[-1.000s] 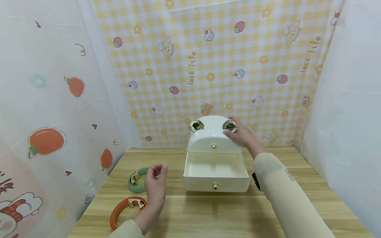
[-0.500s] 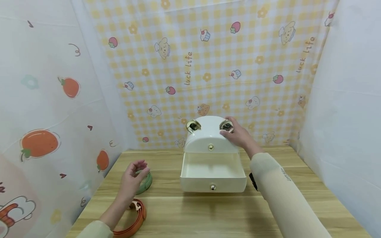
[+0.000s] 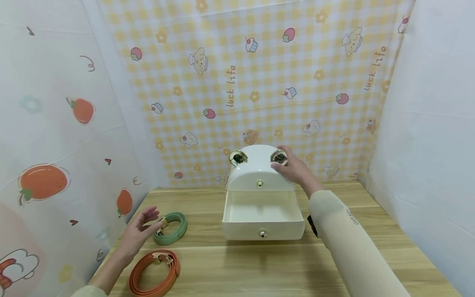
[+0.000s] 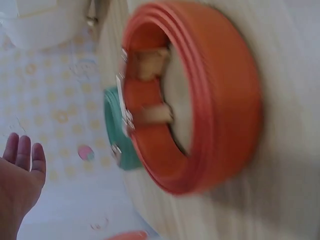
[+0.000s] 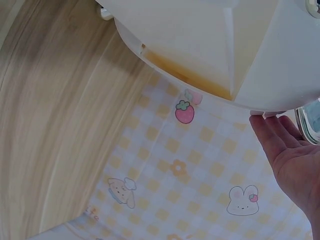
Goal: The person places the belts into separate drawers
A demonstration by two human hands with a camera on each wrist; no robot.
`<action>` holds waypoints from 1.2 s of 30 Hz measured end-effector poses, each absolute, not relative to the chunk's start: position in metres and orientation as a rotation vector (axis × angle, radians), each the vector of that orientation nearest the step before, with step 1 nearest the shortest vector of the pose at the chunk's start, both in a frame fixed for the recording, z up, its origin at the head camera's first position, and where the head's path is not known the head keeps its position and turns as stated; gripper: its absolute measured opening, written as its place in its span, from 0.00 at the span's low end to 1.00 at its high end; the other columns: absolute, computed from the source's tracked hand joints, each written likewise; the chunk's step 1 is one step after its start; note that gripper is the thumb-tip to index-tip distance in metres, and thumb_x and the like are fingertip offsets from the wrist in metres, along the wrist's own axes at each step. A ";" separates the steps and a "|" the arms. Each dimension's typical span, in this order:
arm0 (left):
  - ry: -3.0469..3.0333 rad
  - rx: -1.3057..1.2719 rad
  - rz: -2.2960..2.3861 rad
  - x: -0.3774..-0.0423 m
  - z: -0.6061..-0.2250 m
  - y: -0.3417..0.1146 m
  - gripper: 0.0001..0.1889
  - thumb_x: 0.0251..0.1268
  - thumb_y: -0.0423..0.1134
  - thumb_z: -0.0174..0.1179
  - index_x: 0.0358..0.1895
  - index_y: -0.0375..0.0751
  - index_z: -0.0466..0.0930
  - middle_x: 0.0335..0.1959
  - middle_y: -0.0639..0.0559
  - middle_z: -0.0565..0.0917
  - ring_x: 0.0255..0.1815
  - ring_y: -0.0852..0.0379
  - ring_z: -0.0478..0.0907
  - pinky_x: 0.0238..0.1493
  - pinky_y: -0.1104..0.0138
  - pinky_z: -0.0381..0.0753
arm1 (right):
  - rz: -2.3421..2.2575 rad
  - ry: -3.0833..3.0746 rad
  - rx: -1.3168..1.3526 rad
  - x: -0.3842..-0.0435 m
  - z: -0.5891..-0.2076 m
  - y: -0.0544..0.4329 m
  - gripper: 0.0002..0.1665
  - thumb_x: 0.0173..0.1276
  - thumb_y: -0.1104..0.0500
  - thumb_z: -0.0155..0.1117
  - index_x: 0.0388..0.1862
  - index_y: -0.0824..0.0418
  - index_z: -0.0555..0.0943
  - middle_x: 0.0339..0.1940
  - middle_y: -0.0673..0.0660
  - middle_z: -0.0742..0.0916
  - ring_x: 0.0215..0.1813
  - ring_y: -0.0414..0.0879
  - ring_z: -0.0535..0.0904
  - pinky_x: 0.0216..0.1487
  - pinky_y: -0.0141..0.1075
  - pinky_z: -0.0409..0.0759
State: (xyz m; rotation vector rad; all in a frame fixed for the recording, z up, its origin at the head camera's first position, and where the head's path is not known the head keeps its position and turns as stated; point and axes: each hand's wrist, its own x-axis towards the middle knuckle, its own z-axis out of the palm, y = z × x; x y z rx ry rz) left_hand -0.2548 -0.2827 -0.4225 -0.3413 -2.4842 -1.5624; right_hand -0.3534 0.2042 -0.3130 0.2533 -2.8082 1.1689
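A white storage box [image 3: 256, 165] with gold-rimmed eyes stands on the table, its lower drawer [image 3: 241, 231] pulled out with a bare inside. My right hand [image 3: 295, 167] holds the box's upper right corner by the eye, thumb in front. In the right wrist view its fingertips [image 5: 257, 120] touch the white side wall. My left hand [image 3: 137, 231] hovers with parted, loosely bent fingers beside a coiled green belt [image 3: 180, 231], holding nothing. Nearer lies a coiled orange belt [image 3: 173, 274] with a gold buckle; both coils also show in the left wrist view, the orange belt [image 4: 232, 90] large and close.
The wooden table [image 3: 208, 272] runs back to a yellow checked curtain [image 3: 267, 119]. A printed white sheet [image 3: 111, 95] hangs on the left, a plain one [image 3: 423, 132] on the right. A dark strap [image 3: 312, 226] shows under the right sleeve.
My left hand has moved left, away from the box and past the green belt, and its fingers have spread. My right hand stays on the box; the drawer remains out.
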 end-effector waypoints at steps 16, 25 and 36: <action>-2.853 -0.135 -1.462 -0.235 -0.454 -0.343 0.38 0.73 0.43 0.59 0.74 0.26 0.50 0.67 0.28 0.65 0.63 0.38 0.68 0.50 0.71 0.77 | 1.176 -2.819 0.227 -0.353 -0.314 0.201 0.43 0.74 0.45 0.59 0.80 0.46 0.49 0.53 0.69 0.81 0.52 0.62 0.79 0.56 0.57 0.75; -3.016 -0.042 -1.441 -0.231 -0.481 -0.366 0.39 0.73 0.44 0.58 0.73 0.22 0.48 0.63 0.25 0.69 0.62 0.33 0.70 0.56 0.51 0.77 | 1.179 -2.816 0.232 -0.354 -0.314 0.200 0.43 0.74 0.44 0.59 0.80 0.46 0.50 0.54 0.69 0.81 0.52 0.62 0.79 0.55 0.57 0.75; -3.114 -0.246 -1.627 -0.229 -0.504 -0.379 0.41 0.77 0.44 0.53 0.72 0.15 0.40 0.62 0.21 0.68 0.59 0.37 0.74 0.51 0.61 0.79 | 1.180 -2.810 0.228 -0.352 -0.313 0.201 0.43 0.74 0.45 0.59 0.80 0.45 0.50 0.55 0.70 0.80 0.52 0.63 0.79 0.56 0.57 0.75</action>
